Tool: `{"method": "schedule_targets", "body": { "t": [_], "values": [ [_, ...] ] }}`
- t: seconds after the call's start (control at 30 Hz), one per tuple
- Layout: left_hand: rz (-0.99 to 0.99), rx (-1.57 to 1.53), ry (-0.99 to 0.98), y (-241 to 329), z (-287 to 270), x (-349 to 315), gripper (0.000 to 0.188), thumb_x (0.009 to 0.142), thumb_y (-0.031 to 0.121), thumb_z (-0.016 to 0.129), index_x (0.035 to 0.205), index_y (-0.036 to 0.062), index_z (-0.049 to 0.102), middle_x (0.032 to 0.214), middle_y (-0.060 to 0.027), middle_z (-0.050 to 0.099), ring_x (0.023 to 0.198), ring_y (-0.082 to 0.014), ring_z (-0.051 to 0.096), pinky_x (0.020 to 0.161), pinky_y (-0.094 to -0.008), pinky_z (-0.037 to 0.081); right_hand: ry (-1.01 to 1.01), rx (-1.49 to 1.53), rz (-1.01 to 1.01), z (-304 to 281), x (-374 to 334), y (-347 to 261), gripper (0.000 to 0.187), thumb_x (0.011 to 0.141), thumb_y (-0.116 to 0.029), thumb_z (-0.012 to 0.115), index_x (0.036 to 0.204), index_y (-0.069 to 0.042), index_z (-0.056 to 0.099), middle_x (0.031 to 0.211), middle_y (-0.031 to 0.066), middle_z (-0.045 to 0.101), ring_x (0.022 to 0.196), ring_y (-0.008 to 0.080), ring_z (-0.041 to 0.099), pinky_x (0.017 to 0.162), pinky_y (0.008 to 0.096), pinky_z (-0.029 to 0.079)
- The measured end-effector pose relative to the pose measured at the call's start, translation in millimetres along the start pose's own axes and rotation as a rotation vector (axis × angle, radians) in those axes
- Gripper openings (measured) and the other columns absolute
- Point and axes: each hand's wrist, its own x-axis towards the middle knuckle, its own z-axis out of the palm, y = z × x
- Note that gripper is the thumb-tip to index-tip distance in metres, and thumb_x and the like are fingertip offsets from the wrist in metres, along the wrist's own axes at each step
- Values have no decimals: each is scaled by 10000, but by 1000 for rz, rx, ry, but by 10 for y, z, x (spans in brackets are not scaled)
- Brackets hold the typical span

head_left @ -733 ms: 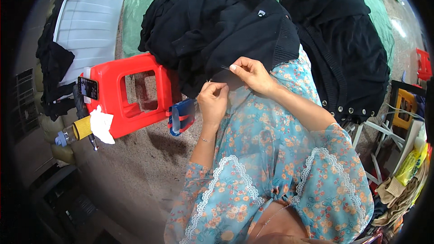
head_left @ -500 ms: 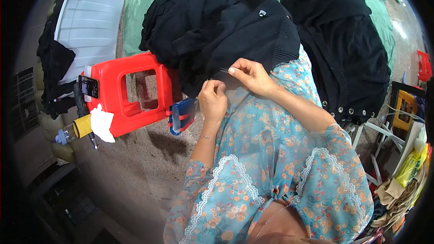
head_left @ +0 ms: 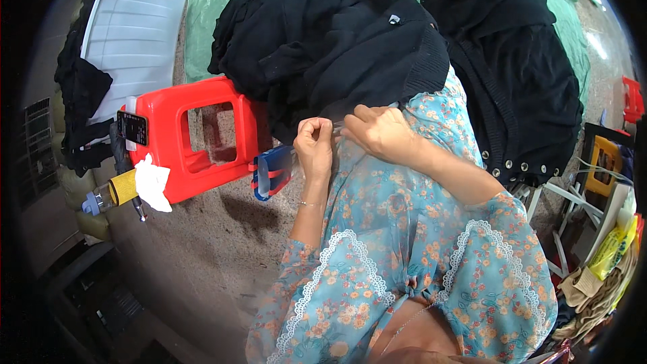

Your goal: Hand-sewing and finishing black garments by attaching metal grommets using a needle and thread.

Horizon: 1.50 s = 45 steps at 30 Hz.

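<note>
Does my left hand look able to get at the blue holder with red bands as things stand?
Probably yes: the blue holder appears just left of your left hand, with nothing visibly blocking the way.

We have a black knitted fabric garment heaped in loose folds just beyond our left hand and right hand. Its ribbed band lies beyond and to the right of our right hand; a small pale tag shows farther out on the cloth.
</note>
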Motion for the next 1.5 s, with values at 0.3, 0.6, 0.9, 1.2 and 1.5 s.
{"method": "schedule_targets", "body": {
  "t": [0.3,0.6,0.9,1.2,1.5],
  "values": [
    [548,482,173,120,104,-101,108,850,88,684,807,22,610,926,-114,580,845,-265,612,719,-366,499,15,-144,-48,-2,5,-74,153,827,-184,662,857,-48,599,760,90,577,646,237,651,567,353,535],
    [583,438,172,103,160,-97,107,879,85,643,824,10,591,915,-126,569,858,-275,602,722,-387,487,17,-167,-79,39,13,-41,125,820,-170,652,831,-64,588,748,88,566,645,232,649,575,354,539],
    [799,630,-105,381,32,66,476,717,95,799,1158,65,623,1133,-114,602,1115,-300,543,897,-399,450,622,848,826,-67,23,501,238,975,-258,643,948,-22,653,678,-63,511,589,21,426,507,199,360],
    [726,810,-127,377,-416,307,297,732,-77,662,1010,27,682,1008,-118,624,973,-306,587,852,-389,479,277,1198,812,246,254,517,273,1002,-308,596,1013,-42,655,720,-55,503,629,15,479,685,234,560],
    [697,536,-272,401,130,201,218,787,22,732,1003,38,710,935,-105,602,835,-277,617,738,-360,502,277,1292,765,386,314,699,276,992,-314,614,986,-41,655,829,-35,605,738,29,555,696,215,542]
  ]
}}
